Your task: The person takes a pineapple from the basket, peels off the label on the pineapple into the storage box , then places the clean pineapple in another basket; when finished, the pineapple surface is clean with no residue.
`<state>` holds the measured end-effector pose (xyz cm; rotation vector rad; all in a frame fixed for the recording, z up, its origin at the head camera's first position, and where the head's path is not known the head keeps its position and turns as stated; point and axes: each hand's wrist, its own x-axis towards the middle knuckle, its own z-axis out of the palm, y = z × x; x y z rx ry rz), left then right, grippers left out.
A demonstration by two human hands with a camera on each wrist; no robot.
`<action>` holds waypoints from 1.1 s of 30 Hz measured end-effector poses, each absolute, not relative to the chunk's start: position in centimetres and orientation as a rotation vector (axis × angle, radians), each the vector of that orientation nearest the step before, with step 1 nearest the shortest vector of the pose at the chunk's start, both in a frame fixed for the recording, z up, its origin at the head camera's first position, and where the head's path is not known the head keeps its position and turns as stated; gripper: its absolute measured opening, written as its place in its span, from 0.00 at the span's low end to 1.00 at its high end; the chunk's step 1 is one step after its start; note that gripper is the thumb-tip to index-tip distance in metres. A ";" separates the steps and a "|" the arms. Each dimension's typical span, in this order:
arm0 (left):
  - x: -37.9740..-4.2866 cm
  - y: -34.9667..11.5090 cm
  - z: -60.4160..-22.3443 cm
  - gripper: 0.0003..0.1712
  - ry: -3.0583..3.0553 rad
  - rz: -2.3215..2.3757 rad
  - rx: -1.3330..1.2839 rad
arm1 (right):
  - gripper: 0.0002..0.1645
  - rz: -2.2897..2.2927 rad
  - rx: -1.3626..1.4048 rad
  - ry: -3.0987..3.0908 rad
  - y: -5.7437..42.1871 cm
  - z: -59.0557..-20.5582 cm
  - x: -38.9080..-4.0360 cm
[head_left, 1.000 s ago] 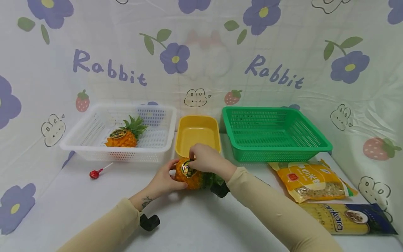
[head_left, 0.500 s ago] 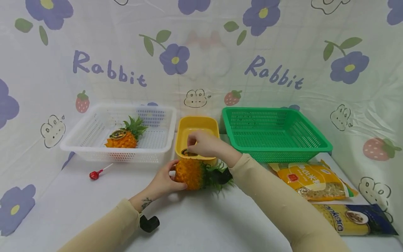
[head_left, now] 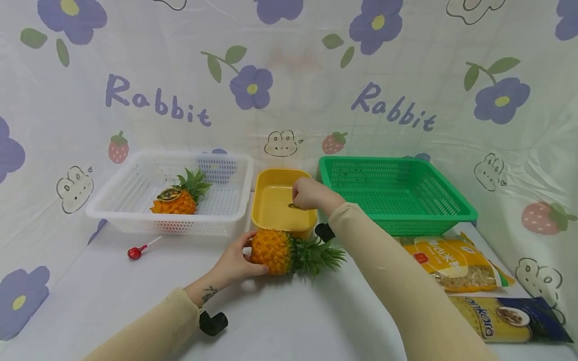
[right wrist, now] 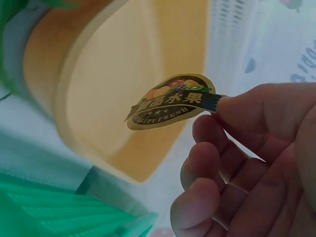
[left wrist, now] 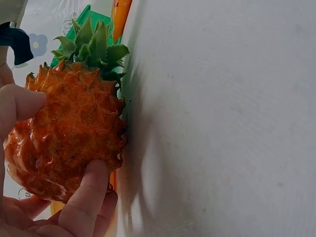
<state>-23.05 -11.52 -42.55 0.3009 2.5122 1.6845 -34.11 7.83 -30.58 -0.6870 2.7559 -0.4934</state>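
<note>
A pineapple lies on its side on the white table, leafy crown to the right. My left hand grips its base end, fingers and thumb around the orange skin, as the left wrist view also shows. Over the yellow bin, my right hand pinches a sticker label between thumb and index finger. The label is oval, black and gold, with fruit pictures and printed writing. In the right wrist view the other fingers are curled below it.
A white basket at the left holds a second pineapple bearing a label. In front lies a red lollipop. The green basket stands right, with a yellow grain bag and a pasta packet nearby.
My right hand has peeled the label off the pineapple and carried it up and to the right, over the yellow bin. My left hand has stayed on the pineapple.
</note>
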 end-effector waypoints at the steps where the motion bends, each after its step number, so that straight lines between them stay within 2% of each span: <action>1: -23.0 -11.6 -42.5 0.48 2.511 1.681 0.304 | 0.16 -0.475 -0.697 2.754 7.9 -30.8 -34.2; 4: -22.7 -11.5 -41.8 0.47 2.501 1.677 0.329 | 0.16 -0.409 -0.688 2.770 7.9 -31.1 -34.4; 9: -21.6 -11.3 -40.1 0.45 2.473 1.680 0.369 | 0.07 -0.363 -0.673 2.801 8.2 -31.7 -35.1; 13: -21.5 -11.3 -39.8 0.45 2.472 1.673 0.356 | 0.05 -0.350 -0.669 2.805 8.1 -31.7 -35.3; 19: -21.6 -11.4 -40.0 0.45 2.465 1.675 0.351 | 0.17 -0.281 -0.676 2.800 7.9 -31.9 -35.2; 33: -21.4 -11.5 -39.7 0.45 2.477 1.656 0.354 | 0.15 -0.241 -0.688 2.862 7.8 -32.6 -35.4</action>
